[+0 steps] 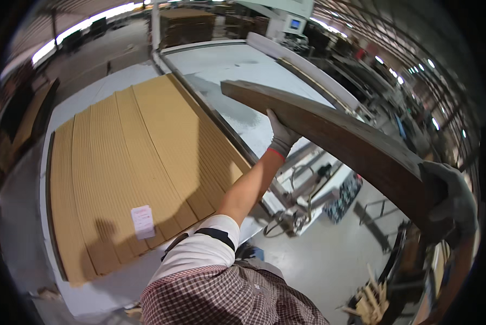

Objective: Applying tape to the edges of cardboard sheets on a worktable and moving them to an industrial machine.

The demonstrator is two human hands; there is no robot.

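I hold a long, thick brown wooden beam [329, 127] in both hands, raised above the floor and the edge of a machine bed. It runs from the upper middle of the view down to the right. My left hand [283, 133], in a grey glove with a red cuff edge, is closed on the beam's lower side; its fingers are partly hidden. Around the near end, at the far right, my gloved right hand [453, 192] is closed. To the left lies a stack of tan ribbed strips or boards [140, 146], with a white paper label [142, 222] on it.
The stack rests on a white table [99, 300]. Beyond it is a machine bed [221, 57] with a raised rail and a control screen [295, 24]. Hoses and fittings [302, 216] are at its near corner. Wood scraps [370, 303] lie at lower right.
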